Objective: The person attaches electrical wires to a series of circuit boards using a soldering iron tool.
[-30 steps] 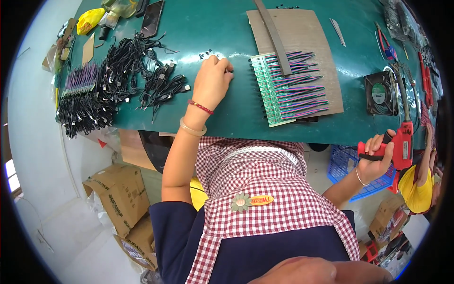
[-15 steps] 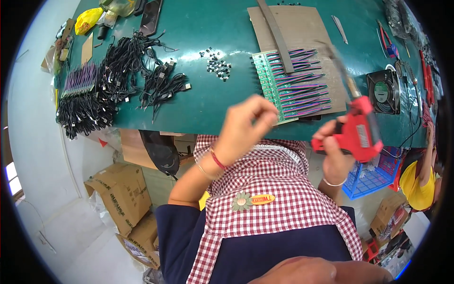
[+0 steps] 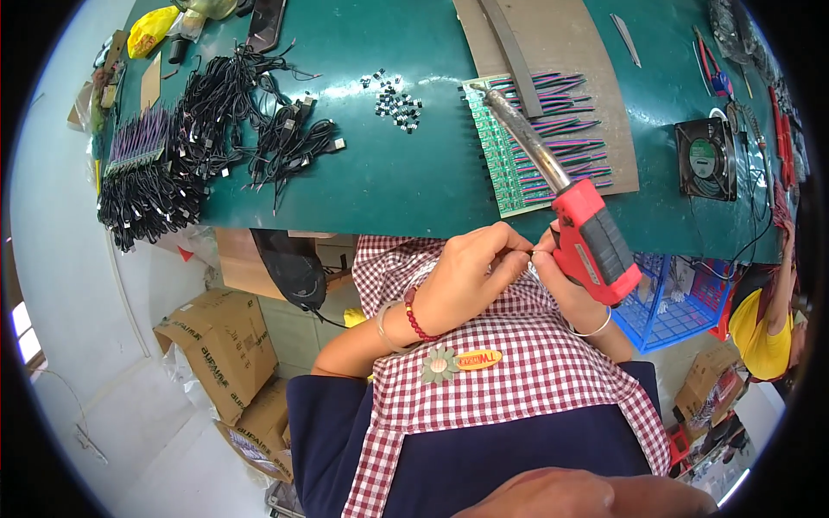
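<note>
Two hands brought together just below the near edge of the green surface (image 3: 389, 190), over the checked apron. Left hand (image 3: 466, 276) curled nearly closed, fingertips pinched on something very small, too small to identify, perhaps a fine wire or one of the tiny parts. Right hand (image 3: 561, 285) wrapped shut round the grip of the red soldering gun (image 3: 591, 242), long metal barrel slanting up and away over the surface toward the green circuit board strip (image 3: 518, 147). Step in hand, judged from the pose: feeding or preparing a small piece at the gun's grip, held clear of the surface. Next move probably calls for steady fingers and for carrying piece and tip back up to the board. Soldering gun: red body with dark grey panel, chunky handle, slim dull barrel. On the surface beyond: board strip with rows of purple and pink wires, lying partly on brown card; a scatter of small dark components (image 3: 397, 104) left of the board; bundles of black cables (image 3: 233, 129) further left.
</note>
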A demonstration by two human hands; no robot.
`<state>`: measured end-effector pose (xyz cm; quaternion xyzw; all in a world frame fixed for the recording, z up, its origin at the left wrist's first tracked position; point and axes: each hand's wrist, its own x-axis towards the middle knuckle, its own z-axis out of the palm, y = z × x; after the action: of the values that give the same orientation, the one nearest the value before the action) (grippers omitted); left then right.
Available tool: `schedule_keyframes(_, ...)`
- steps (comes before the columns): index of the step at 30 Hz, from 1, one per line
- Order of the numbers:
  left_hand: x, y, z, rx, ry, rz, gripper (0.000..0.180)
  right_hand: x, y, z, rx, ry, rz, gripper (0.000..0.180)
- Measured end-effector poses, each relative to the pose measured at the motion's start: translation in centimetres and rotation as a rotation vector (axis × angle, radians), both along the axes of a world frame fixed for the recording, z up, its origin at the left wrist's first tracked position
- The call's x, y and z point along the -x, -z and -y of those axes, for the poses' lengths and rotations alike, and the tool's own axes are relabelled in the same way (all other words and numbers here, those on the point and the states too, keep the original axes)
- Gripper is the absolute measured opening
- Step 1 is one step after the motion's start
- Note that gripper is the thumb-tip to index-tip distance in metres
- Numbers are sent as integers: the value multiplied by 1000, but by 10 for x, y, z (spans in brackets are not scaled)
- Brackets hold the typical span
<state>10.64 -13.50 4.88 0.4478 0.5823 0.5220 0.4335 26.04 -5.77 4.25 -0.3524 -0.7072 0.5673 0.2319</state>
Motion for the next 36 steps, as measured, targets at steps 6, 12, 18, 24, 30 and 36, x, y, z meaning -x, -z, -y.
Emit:
schedule_keyframes(6,7,2,0,117,24,-196,4,3,8,5,194,116,-42,12)
schedule_keyframes(12,34,39,-13,473,-13,403,8,-57,27,-3,153,116,-78,35)
schedule_keyframes(18,40,44,-23,564,50,347,11,-110,45,9,334,75,-66,36)
schedule_keyframes(24,41,43,-26,573,70,353,10,-116,47,16,435,79,-74,36)
schedule_keyframes(30,41,44,-25,586,78,357,10,-115,42,13,540,124,-103,23)
schedule_keyframes(36,39,44,-24,588,67,338,11,-121,46,14,478,71,-25,16)
